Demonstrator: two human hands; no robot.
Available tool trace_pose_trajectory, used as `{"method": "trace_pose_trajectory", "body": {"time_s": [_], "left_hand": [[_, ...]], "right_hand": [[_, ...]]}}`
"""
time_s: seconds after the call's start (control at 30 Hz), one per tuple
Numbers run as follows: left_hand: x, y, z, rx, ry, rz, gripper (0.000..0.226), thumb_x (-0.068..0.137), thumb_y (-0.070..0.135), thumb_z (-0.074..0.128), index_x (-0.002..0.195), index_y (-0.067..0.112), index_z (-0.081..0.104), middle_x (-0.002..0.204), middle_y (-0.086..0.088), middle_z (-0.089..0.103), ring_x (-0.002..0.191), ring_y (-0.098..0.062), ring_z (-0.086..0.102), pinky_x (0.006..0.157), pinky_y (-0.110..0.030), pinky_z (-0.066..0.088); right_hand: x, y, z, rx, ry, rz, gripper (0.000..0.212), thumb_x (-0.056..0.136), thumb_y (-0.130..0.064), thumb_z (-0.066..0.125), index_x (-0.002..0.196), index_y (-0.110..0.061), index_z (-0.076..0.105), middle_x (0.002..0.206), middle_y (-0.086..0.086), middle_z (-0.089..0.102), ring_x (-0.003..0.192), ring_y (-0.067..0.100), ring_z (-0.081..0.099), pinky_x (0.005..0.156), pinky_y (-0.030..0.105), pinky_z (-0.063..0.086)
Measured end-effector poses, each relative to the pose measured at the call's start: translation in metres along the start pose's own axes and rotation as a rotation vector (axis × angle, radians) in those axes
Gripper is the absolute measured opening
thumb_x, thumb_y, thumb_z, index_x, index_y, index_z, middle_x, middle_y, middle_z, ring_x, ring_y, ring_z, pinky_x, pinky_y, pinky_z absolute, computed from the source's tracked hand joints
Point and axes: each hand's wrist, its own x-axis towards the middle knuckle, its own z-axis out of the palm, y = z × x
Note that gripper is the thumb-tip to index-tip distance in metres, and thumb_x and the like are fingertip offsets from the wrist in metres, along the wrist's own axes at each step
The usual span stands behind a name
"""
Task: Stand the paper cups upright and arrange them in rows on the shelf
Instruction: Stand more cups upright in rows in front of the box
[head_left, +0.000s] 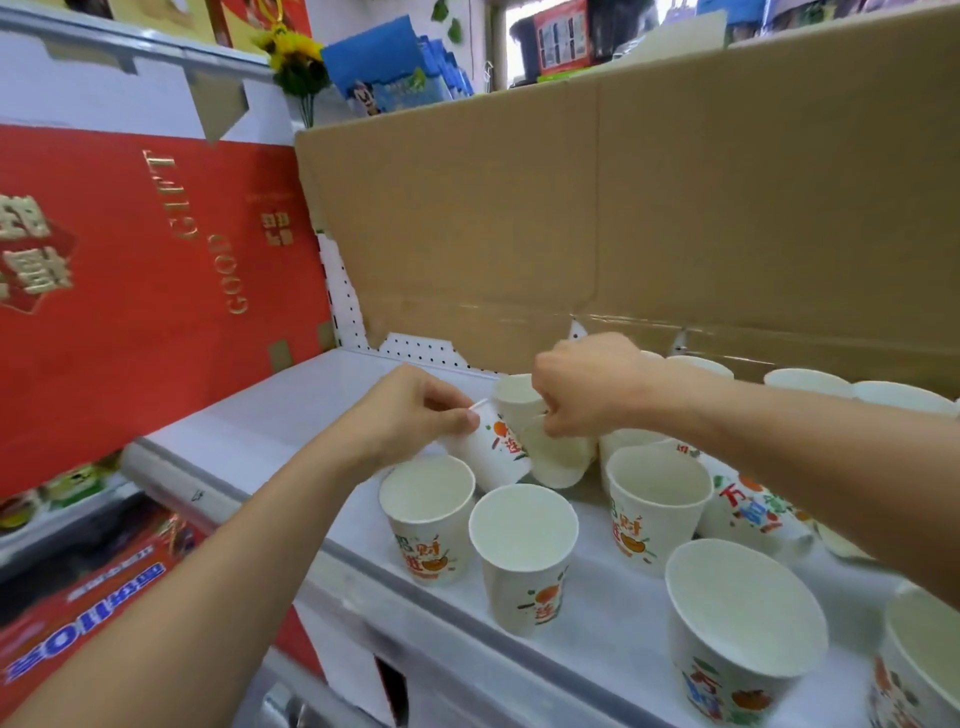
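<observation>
Several white paper cups with orange and green print stand upright on the white shelf (291, 415): two at the front left (428, 514) (522, 551), one in the middle (657, 504), one large at the front right (743, 623). My left hand (415, 410) pinches the rim of a tilted printed cup (493, 452). My right hand (587, 384) grips another tilted cup (556, 457) just beside it. A further cup lies on its side (748, 509) under my right forearm. More upright cups (808, 382) line the back.
A brown cardboard sheet (623, 208) stands along the back of the shelf. A red gift box (130, 286) rises on the left. Red and blue packages (88, 597) sit on a lower level at the left. The shelf's front edge (415, 623) runs diagonally.
</observation>
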Motion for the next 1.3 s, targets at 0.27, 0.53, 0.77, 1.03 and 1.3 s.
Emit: {"method": "trace_pose_trajectory", "body": {"time_s": [0.27, 0.53, 0.77, 1.03, 1.3], "left_hand": [[0.017, -0.027, -0.014, 0.690, 0.204, 0.472, 0.012, 0.085, 0.034, 0.070, 0.095, 0.035, 0.076, 0.084, 0.012, 0.070, 0.084, -0.016, 0.057, 0.085, -0.039, 0.038], [0.035, -0.028, -0.027, 0.558, 0.105, 0.548, 0.036, 0.089, 0.059, 0.045, 0.098, 0.037, 0.071, 0.093, 0.017, 0.067, 0.091, -0.005, 0.056, 0.088, -0.037, 0.041], [0.076, 0.004, 0.000, 0.701, -0.136, 0.642, 0.023, 0.093, 0.034, 0.059, 0.114, 0.041, 0.066, 0.116, 0.022, 0.063, 0.112, -0.003, 0.049, 0.090, -0.029, 0.027], [0.096, -0.005, -0.009, 1.025, -0.240, 0.645, 0.019, 0.091, 0.034, 0.059, 0.107, 0.033, 0.069, 0.105, 0.014, 0.068, 0.103, -0.013, 0.055, 0.098, -0.027, 0.028], [0.126, 0.021, -0.015, 0.264, -0.228, 0.382, 0.008, 0.088, 0.042, 0.063, 0.089, 0.035, 0.068, 0.081, 0.021, 0.067, 0.076, 0.004, 0.061, 0.067, -0.012, 0.044]], "right_hand": [[0.009, 0.028, 0.003, 0.453, -0.071, 0.137, 0.029, 0.080, -0.017, 0.062, 0.054, -0.011, 0.051, 0.052, 0.002, 0.048, 0.049, 0.019, 0.042, 0.048, 0.026, 0.031], [0.017, 0.043, 0.002, 0.599, -0.037, 0.241, 0.042, 0.089, -0.032, 0.061, 0.054, -0.009, 0.057, 0.059, 0.013, 0.057, 0.049, 0.018, 0.040, 0.049, 0.027, 0.032], [0.001, 0.090, -0.005, 0.524, -0.151, 0.407, 0.018, 0.089, -0.033, 0.062, 0.086, -0.019, 0.073, 0.085, 0.000, 0.072, 0.073, 0.018, 0.064, 0.068, 0.034, 0.053], [-0.006, 0.099, 0.012, 0.529, -0.234, 0.389, 0.017, 0.089, -0.035, 0.063, 0.103, -0.029, 0.071, 0.096, -0.015, 0.066, 0.088, 0.007, 0.062, 0.085, 0.031, 0.052], [0.034, 0.099, 0.021, 0.504, -0.083, 0.256, 0.018, 0.090, -0.025, 0.062, 0.105, -0.025, 0.071, 0.098, -0.013, 0.067, 0.091, 0.006, 0.062, 0.084, 0.030, 0.051]]}}
